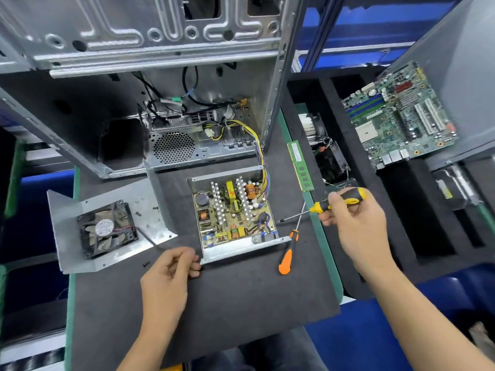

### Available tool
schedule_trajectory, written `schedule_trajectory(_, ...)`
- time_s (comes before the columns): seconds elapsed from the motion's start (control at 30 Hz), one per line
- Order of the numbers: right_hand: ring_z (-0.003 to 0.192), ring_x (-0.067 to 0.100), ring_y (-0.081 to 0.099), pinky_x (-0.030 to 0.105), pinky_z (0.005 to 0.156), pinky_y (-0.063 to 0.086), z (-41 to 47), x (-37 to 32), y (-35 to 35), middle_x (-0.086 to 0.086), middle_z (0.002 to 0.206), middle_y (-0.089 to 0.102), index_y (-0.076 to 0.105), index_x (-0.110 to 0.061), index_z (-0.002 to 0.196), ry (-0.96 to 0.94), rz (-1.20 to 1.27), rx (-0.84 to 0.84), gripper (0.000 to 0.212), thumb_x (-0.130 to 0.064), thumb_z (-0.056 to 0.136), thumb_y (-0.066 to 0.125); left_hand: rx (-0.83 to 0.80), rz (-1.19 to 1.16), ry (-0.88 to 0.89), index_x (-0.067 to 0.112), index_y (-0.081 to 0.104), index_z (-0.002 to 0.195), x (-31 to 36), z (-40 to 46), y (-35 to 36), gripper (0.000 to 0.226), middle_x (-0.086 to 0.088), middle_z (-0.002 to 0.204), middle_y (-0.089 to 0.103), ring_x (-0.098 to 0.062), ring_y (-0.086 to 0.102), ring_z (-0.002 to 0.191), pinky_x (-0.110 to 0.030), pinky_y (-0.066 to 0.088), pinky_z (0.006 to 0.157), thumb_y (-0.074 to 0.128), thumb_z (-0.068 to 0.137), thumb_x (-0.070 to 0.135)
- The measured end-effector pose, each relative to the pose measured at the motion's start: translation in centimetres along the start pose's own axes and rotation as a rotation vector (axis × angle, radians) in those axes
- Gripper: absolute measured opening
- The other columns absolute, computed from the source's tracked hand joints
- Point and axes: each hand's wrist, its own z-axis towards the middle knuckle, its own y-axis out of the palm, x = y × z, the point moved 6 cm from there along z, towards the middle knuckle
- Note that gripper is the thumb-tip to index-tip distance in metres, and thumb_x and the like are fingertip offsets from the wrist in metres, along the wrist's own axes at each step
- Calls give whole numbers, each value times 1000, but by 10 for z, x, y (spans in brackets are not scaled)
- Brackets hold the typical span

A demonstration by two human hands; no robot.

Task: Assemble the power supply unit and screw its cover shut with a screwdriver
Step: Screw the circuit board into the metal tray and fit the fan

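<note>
- Viewing from the head camera: open power supply unit (235,215) lying on the dark tabletop (241,303) mat, circuit board facing up, just in front of the computer case (134,76).
- Bundled yellow and purple wires (261,156) running from the unit's far right corner up into the case.
- Detached metal cover (107,223) resting to the left of the unit, well apart from it, inner side up, with a black fan (107,230) mounted on it; fan cable trailing toward the unit.
- Several small dark screws (138,213) scattered on the cover's inner face.
- Left hand (171,271) at the unit's near left corner, fingers curled against the metal edge, gripping it.
- Right hand (351,218) clasping the yellow-and-black screwdriver (329,204) by its handle, shaft pointing left, tip just beside the unit's right edge, raised off the mat.
- Second, orange-handled screwdriver (288,253) lying on the mat by the unit's near right corner.
- Memory stick (300,164) at the mat's right edge.
- Motherboard (399,113) propped to the far right, beyond a black foam tray (401,223).
</note>
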Motion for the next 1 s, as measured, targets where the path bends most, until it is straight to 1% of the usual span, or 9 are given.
schedule_trajectory(0.13, 64, 20, 71, 21, 59, 55, -2, 4, 6, 4, 73, 73, 55, -11, 90, 8, -12, -23, 10, -16, 97, 61, 1, 37, 18, 40, 73, 81, 1, 1, 0, 33, -1, 72, 73, -9, 69, 65, -6, 48, 65, 65, 95, 11)
schedule_trajectory(0.27, 65, 22, 72, 23, 59, 56, -1, 8, 7, 6, 74, 73, 55, -11, 89, 15, -6, -41, 11, -15, 97, 62, -4, 44, 29, 41, 73, 82, -1, 2, -1, 33, 1, 72, 74, -9, 70, 66, -6, 48, 66, 65, 95, 12)
schedule_trajectory(0.43, 66, 21, 72, 21, 58, 54, -2, 10, 9, 6, 75, 73, 55, -15, 87, 8, -9, -49, 11, -16, 96, 62, -2, 45, 33, 41, 73, 83, -3, 2, -1, 32, 2, 72, 74, -9, 70, 67, -6, 49, 67, 65, 95, 13)
schedule_trajectory(0.53, 67, 21, 72, 22, 59, 55, -2, 11, 11, 5, 76, 73, 56, -16, 87, 10, -20, -55, 11, -18, 96, 62, -6, 39, 30, 43, 73, 82, -3, 3, -1, 34, 3, 74, 74, -9, 71, 67, -7, 50, 68, 65, 95, 12)
schedule_trajectory(0.6, 67, 21, 72, 23, 61, 56, -2, 11, 13, 4, 77, 74, 56, -15, 89, 11, -26, -59, 10, -19, 96, 62, -6, 26, 27, 42, 73, 82, -3, 3, -1, 34, 3, 74, 74, -9, 71, 67, -8, 50, 68, 65, 95, 11)
schedule_trajectory(0.7, 66, 17, 72, 20, 60, 55, -3, 9, 15, 1, 75, 74, 56, -13, 90, 11, -26, -52, 10, -18, 96, 63, -7, 24, 21, 39, 73, 82, -3, 2, -1, 31, 1, 72, 74, -8, 70, 66, -7, 50, 67, 65, 95, 12)
schedule_trajectory(0.83, 64, 14, 71, 17, 59, 53, -4, 5, 14, 0, 75, 74, 56, -12, 91, 4, -43, -48, 9, -16, 95, 63, -4, 21, 18, 31, 73, 83, -4, 1, -1, 25, 1, 71, 74, -8, 70, 65, -7, 50, 68, 66, 95, 10)
schedule_trajectory(1.0, 63, 12, 71, 15, 58, 53, -7, 0, 15, -3, 73, 73, 57, -12, 91, -4, -54, -63, 9, -14, 95, 63, -2, 16, 18, 34, 74, 82, -4, 1, 0, 27, 0, 72, 74, -9, 70, 67, -7, 49, 68, 66, 95, 12)
